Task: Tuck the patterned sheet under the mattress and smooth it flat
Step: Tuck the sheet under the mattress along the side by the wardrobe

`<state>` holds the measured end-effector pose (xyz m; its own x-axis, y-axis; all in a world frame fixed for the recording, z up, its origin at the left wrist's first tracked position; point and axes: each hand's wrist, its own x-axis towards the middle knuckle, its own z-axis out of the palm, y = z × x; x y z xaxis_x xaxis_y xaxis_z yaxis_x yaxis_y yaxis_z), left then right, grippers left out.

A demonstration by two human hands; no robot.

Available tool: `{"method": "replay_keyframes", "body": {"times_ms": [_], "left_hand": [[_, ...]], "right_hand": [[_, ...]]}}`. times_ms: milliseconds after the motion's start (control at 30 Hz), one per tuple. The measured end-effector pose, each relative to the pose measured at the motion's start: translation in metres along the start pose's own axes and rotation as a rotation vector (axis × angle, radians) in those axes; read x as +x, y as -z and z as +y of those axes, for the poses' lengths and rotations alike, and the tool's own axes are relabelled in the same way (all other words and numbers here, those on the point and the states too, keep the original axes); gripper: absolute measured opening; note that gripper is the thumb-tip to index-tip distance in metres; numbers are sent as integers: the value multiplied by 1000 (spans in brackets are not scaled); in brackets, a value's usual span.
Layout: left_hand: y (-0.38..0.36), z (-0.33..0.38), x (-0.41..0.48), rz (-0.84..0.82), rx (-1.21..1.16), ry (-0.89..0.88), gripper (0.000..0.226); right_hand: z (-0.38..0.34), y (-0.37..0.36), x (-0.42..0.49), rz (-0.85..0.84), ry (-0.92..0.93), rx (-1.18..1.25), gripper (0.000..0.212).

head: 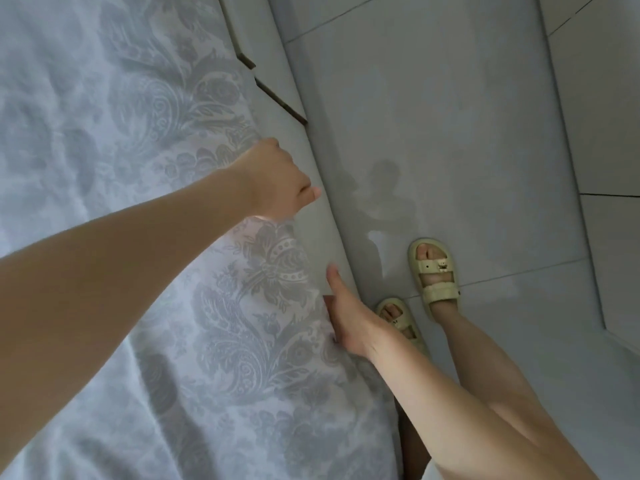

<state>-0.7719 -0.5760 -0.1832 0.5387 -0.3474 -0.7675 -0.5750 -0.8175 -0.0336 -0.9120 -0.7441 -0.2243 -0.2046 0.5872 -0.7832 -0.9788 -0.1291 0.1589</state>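
The patterned sheet (pixel 145 140), pale blue-white with a grey floral design, covers the mattress across the left of the view. Its right edge runs along the grey padded bed frame (pixel 313 209). My left hand (pixel 277 181) reaches across the bed and its fingers curl over that edge, gripping the sheet with the thumb pointing toward the frame. Nearer to me, my right hand (pixel 346 317) is pressed into the gap between mattress and frame. Its thumb sticks up and its fingers are hidden down in the gap.
Grey floor tiles (pixel 450 133) fill the right side. My feet in pale yellow sandals (pixel 436 275) stand close beside the frame. Dark gaps in the frame (pixel 277 95) show further along the bed. A light wall or cabinet base (pixel 609 258) borders the far right.
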Motion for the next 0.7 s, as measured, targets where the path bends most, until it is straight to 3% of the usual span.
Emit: {"method": "replay_keyframes", "body": {"times_ms": [133, 200, 267, 367, 600, 700], "left_hand": [[2, 9, -15, 162, -120, -113, 55], [-1, 22, -28, 117, -80, -203, 57], [-9, 37, -39, 31, 13, -242, 60], [-16, 53, -40, -53, 127, -202, 59], [-11, 75, -18, -271, 239, -50, 37], [-9, 76, -24, -190, 176, -16, 45]], "right_hand": [[48, 37, -22, 127, 47, 75, 97], [63, 37, -23, 50, 31, 84, 96], [64, 19, -19, -12, 11, 56, 80], [59, 0, -6, -66, -28, -28, 73], [79, 32, -19, 19, 11, 172, 98], [93, 41, -28, 231, 135, 155, 81]]}}
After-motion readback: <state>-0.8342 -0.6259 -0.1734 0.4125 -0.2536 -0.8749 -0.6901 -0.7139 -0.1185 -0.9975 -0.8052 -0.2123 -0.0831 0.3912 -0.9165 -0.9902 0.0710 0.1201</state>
